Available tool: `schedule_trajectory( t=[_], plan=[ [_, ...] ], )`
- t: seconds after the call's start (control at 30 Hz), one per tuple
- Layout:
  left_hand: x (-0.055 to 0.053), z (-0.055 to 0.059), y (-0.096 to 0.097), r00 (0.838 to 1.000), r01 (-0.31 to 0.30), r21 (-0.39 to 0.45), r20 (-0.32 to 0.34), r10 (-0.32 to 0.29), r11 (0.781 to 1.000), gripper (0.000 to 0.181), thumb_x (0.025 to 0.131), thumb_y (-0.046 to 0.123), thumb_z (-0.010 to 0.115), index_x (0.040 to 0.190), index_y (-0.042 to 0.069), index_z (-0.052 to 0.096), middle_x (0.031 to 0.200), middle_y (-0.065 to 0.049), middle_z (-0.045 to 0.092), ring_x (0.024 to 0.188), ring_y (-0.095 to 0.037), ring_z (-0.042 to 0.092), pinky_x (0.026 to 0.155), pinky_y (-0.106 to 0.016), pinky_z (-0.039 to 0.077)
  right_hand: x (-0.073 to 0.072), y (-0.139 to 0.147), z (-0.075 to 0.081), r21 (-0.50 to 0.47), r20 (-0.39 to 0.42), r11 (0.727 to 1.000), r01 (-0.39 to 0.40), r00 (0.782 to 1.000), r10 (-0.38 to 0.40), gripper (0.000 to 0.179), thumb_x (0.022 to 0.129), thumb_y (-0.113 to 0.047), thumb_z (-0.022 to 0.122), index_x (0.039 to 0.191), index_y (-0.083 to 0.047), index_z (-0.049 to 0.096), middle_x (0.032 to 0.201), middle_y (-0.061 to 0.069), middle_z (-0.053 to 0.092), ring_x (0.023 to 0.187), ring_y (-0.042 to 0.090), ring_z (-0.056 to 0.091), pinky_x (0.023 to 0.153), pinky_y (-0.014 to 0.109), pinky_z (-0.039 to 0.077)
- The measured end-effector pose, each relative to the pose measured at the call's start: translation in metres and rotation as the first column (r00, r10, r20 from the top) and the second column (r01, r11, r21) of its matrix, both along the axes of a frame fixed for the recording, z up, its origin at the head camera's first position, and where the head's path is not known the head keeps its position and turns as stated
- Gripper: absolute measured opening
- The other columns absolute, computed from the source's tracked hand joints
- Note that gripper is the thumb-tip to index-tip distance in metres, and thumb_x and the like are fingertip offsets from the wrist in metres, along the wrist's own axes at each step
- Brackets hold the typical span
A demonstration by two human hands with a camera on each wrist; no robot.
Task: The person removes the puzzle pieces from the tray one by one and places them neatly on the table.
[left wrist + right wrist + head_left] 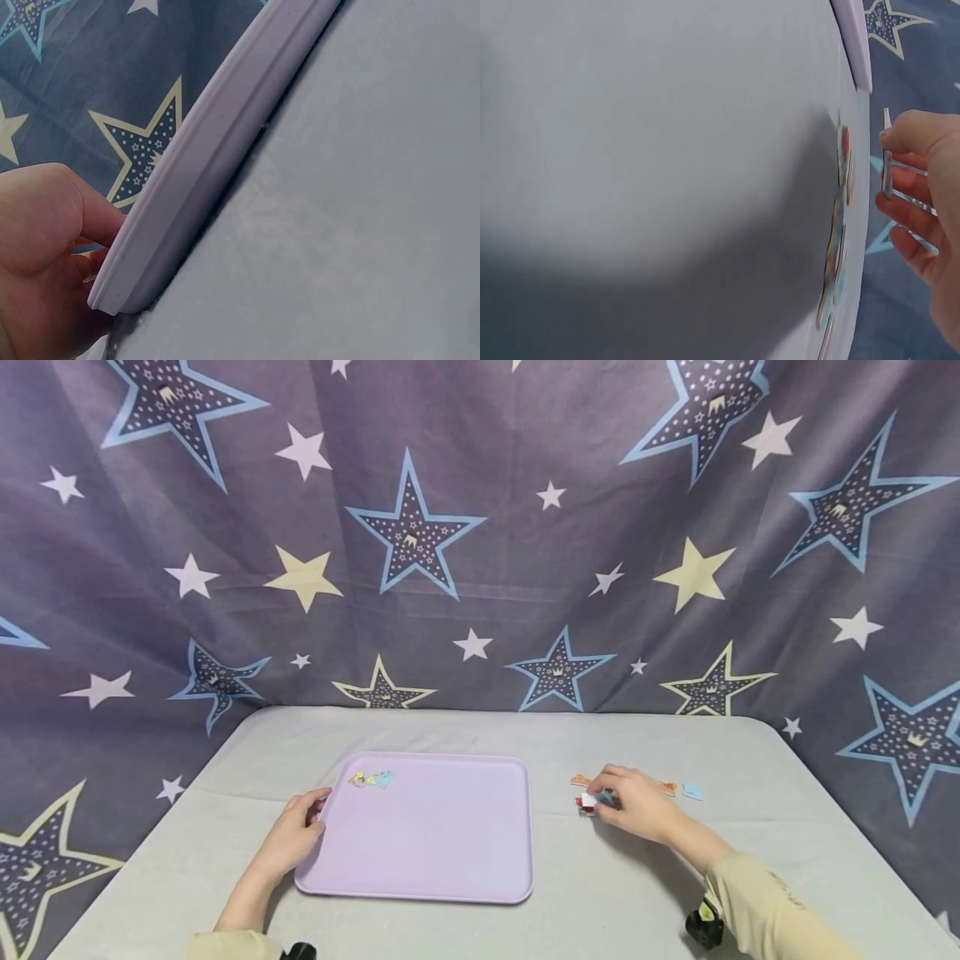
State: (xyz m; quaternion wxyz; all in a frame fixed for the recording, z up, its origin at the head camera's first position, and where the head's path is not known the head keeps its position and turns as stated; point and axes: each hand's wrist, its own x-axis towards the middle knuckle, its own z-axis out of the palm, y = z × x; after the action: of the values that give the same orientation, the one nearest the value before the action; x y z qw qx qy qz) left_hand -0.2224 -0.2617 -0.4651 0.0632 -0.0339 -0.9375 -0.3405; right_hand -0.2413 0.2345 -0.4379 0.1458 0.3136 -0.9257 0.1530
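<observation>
My left hand point(294, 831) grips the left rim of a lilac tray point(427, 852), with the thumb and fingers at its edge in the left wrist view. A small assembled bit of colourful jigsaw puzzle point(371, 778) lies in the tray's far left corner. To the right of the tray, my right hand point(633, 803) pinches a thin flat puzzle piece point(887, 176) between thumb and fingertips, held above the table. Below and around that hand lie loose puzzle pieces: an orange one point(580, 780), another orange one point(667, 788) and a light blue one point(692, 791). The hand partly hides this group.
A pale grey cloth covers the table point(600, 902). Behind it hangs a dark curtain point(480, 568) printed with stars. In the right wrist view, several puzzle pieces point(832, 247) appear edge-on along the table, with the tray's edge point(853, 37) farther off.
</observation>
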Motion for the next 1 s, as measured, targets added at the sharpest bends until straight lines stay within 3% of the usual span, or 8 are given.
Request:
schedule_trajectory(
  t=[0.17,0.43,1.0],
  plan=[
    [0.001,0.000,0.000,1.000,0.000,0.002,-0.001,0.000,1.000,0.048,0.079,-0.001,0.047,0.127,-0.007,0.045,0.103,-0.016,0.049,0.089,-0.022,0.047,0.077,-0.033,0.038,0.002,0.012,-0.001,0.007,-0.013,0.999,0.051,0.999,-0.051,0.020,0.071,-0.017,0.068,0.091,-0.017,0.066,0.090,-0.007,0.060,0.074,0.010,0.056,0.063,0.026,0.045],
    [0.002,-0.003,-0.001,1.000,0.003,0.003,-0.003,-0.003,1.000,0.048,0.079,-0.001,0.048,0.126,-0.007,0.045,0.102,-0.016,0.049,0.089,-0.023,0.047,0.077,-0.033,0.039,0.004,0.028,-0.004,-0.012,-0.060,0.998,0.066,0.996,-0.067,0.019,0.068,-0.012,0.070,0.087,-0.014,0.066,0.088,-0.005,0.060,0.075,0.015,0.059,0.067,0.032,0.047],
    [-0.001,-0.002,-0.001,1.000,0.002,0.016,0.009,-0.003,1.000,0.048,0.079,-0.001,0.048,0.127,-0.006,0.044,0.103,-0.016,0.049,0.089,-0.022,0.046,0.077,-0.032,0.038,0.009,0.059,-0.009,0.032,-0.045,0.981,0.189,0.981,-0.188,0.018,0.068,-0.012,0.069,0.085,-0.014,0.066,0.087,-0.002,0.060,0.074,0.020,0.060,0.067,0.038,0.047]
  ],
)
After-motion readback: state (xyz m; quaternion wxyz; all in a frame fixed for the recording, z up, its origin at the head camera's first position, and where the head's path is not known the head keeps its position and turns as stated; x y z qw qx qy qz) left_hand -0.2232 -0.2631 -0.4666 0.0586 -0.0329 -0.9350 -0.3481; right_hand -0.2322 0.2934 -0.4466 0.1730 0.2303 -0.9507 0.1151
